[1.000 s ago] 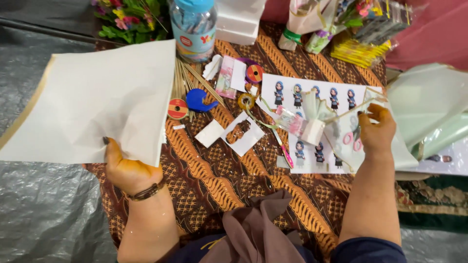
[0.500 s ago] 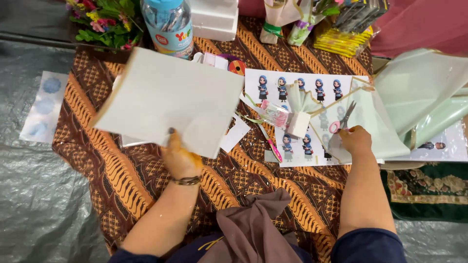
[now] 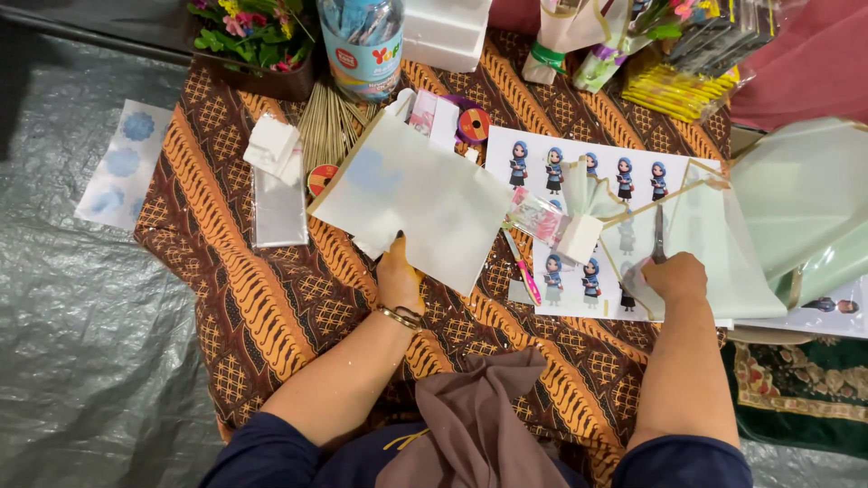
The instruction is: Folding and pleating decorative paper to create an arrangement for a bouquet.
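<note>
Head view: we see the left hand (image 3: 400, 278) pinching the near edge of a pale cream translucent paper sheet (image 3: 411, 199), which lies tilted over the middle of the brown batik-patterned worktop (image 3: 262, 307). The right hand (image 3: 674, 278) is closed on grey metal scissors (image 3: 659, 233), blades pointing to the far edge, over a pale green wrapping sheet with gold trim (image 3: 714, 244) at the right edge. A white sticker sheet of small figures (image 3: 579, 172) lies between the hands.
</note>
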